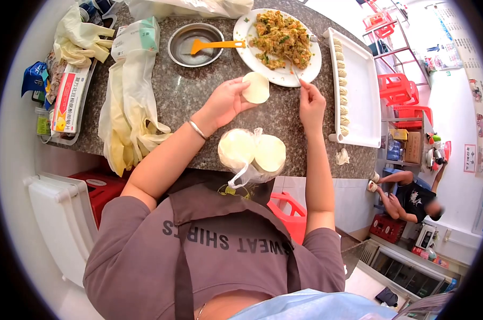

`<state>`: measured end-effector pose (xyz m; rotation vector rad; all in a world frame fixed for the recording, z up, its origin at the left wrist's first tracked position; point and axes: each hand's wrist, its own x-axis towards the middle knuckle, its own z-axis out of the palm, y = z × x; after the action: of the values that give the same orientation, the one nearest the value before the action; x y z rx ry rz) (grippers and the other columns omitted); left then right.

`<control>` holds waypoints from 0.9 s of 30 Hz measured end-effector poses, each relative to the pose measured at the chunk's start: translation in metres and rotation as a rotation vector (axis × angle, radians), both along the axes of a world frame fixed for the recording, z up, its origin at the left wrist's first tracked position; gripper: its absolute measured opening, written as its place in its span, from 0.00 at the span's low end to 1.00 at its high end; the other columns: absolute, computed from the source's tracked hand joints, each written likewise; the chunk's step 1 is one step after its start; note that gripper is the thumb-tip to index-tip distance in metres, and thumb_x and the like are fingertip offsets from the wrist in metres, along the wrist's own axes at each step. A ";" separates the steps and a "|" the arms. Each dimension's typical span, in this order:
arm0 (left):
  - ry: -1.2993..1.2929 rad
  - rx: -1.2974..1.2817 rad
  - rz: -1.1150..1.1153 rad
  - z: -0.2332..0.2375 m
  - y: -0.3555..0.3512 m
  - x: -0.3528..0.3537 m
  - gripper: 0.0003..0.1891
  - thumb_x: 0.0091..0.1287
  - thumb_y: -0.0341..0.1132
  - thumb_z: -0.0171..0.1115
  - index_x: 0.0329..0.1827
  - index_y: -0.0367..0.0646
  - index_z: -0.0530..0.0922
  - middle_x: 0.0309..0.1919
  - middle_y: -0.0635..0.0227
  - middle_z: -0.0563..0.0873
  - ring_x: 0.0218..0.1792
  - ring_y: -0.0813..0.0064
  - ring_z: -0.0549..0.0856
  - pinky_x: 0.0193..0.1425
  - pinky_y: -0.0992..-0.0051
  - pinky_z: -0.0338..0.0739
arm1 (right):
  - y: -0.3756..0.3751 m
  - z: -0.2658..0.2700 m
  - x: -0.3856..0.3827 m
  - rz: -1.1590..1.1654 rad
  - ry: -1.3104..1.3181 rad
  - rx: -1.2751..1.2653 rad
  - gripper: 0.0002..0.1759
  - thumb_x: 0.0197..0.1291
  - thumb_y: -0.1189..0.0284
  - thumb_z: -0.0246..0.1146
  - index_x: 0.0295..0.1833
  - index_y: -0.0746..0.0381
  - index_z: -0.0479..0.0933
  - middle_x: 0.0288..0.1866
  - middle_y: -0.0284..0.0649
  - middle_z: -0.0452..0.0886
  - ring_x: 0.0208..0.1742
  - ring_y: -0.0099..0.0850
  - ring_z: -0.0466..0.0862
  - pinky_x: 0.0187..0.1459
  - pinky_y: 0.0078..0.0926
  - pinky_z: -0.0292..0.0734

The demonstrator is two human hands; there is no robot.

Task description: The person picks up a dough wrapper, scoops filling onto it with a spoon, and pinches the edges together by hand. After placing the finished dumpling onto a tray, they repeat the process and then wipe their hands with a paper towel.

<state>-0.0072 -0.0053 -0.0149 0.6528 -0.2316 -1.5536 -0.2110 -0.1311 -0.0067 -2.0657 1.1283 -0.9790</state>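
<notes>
My left hand (pixel 224 104) holds a round, pale dumpling wrapper (pixel 256 88) at its edge, over the stone counter. Pinched in my right hand (pixel 312 104) is a thin utensil (pixel 296 76), its tip in the chopped filling (pixel 284 40); its kind is hard to make out. The filling heaps on a white plate (pixel 243 42) just beyond both hands. Nearer my body, two stacks of wrappers (pixel 269 153) sit in a clear plastic bag. To the right, a white tray (pixel 364 90) carries a row of folded dumplings (pixel 341 85) along its left side.
A metal bowl (pixel 177 56) with an orange scraper (pixel 220 45) across it stands left of the plate. Plastic gloves (pixel 132 117) and a box of packets (pixel 73 98) lie further left. A dough scrap (pixel 342 156) is below the tray. Another person (pixel 412 197) sits at the right.
</notes>
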 end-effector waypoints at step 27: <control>0.163 -0.112 -0.009 0.001 -0.003 0.002 0.21 0.79 0.43 0.44 0.69 0.42 0.66 0.67 0.63 0.74 0.68 0.63 0.72 0.74 0.58 0.63 | 0.039 -0.010 -0.001 0.087 -0.209 0.396 0.13 0.70 0.75 0.56 0.56 0.66 0.80 0.25 0.21 0.70 0.23 0.10 0.63 0.24 0.12 0.56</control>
<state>-0.0048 -0.0079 -0.0140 0.4354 -0.1970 -1.5818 -0.2121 -0.0926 -0.0170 -1.6420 1.0189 -0.8299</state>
